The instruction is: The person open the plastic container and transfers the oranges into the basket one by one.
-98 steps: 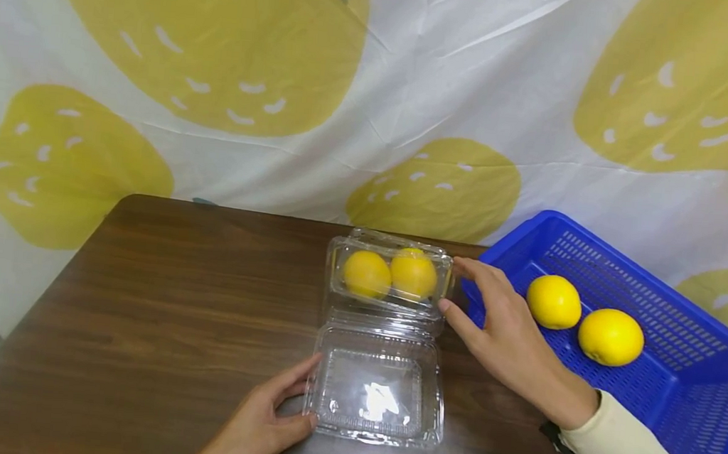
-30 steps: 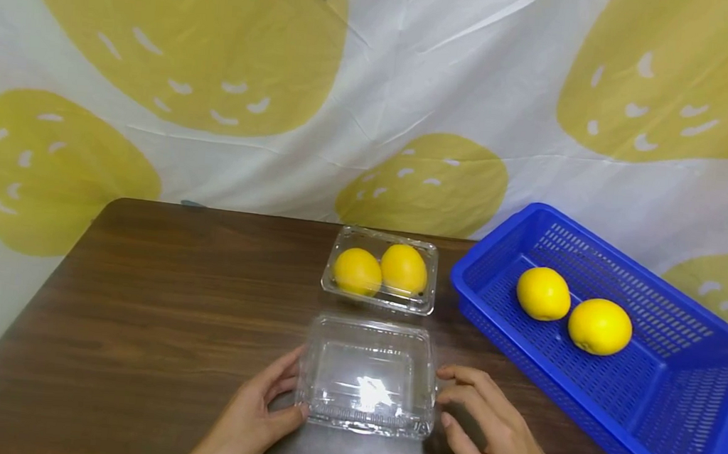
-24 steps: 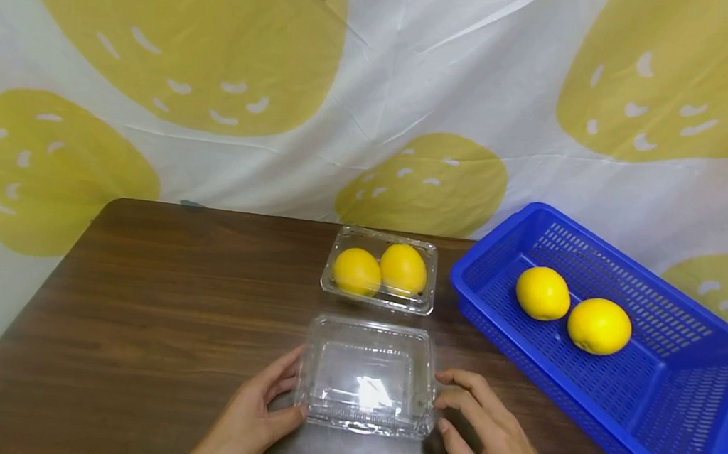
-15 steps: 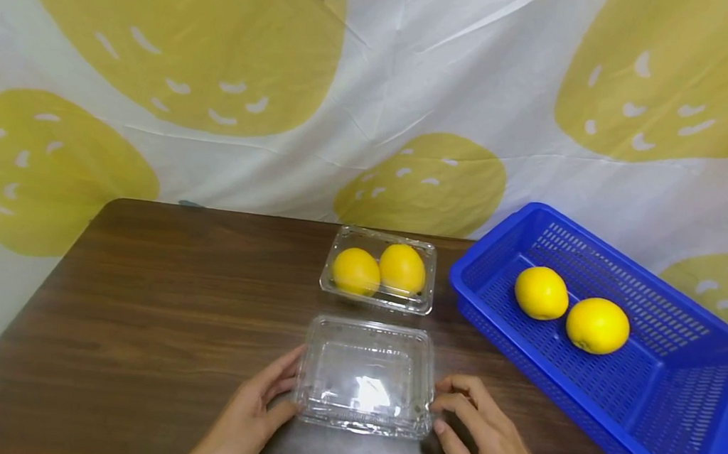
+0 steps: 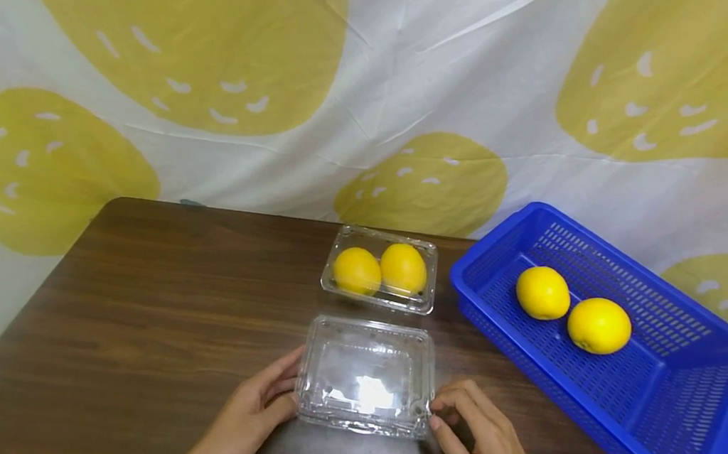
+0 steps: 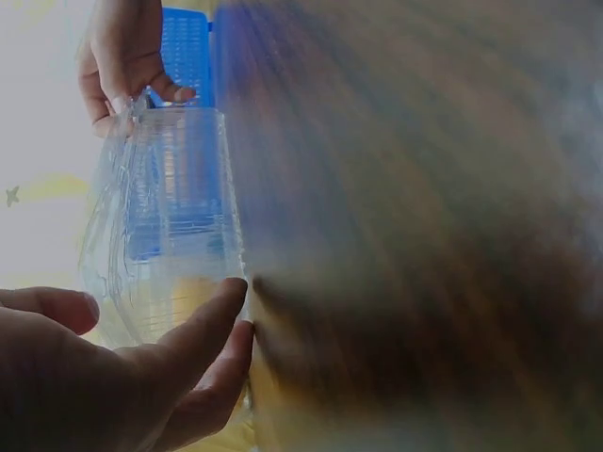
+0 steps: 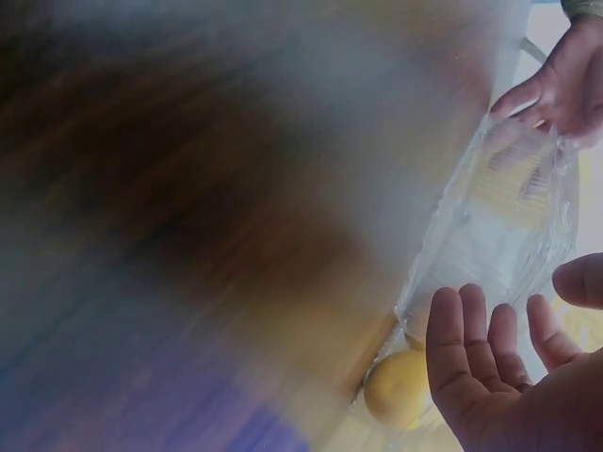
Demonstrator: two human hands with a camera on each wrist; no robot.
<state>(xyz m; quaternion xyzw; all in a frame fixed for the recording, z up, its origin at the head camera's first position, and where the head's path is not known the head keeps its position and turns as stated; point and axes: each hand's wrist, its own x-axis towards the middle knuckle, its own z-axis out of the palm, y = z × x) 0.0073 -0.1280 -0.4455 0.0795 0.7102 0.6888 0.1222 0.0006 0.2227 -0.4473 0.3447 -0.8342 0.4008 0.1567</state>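
A clear plastic clamshell container (image 5: 365, 370) lies on the table before me with its lid down; no fruit shows inside. My left hand (image 5: 250, 410) touches its left side, fingers fairly straight, the thumb near the front corner. In the left wrist view the fingertips (image 6: 240, 287) meet the lower edge. At the right side, my right hand (image 5: 479, 428) pinches the rim near the front corner with thumb and index finger. The other fingers (image 7: 448, 339) stretch out loosely in the right wrist view. Behind is a second clear container (image 5: 375, 304) holding two yellow citrus fruits (image 5: 403, 267).
A blue perforated plastic basket (image 5: 581, 408) stands on the right, set at an angle, with two more yellow citrus fruits (image 5: 599, 325) in it. The brown wooden table (image 5: 190, 313) ends at the back against a white cloth (image 5: 265, 176) printed with yellow fruit.
The near container's lid, raised 3.3 s ago, is now down. My right hand has come from the lid to the container's front right; my left thumb has slid off its front corner.
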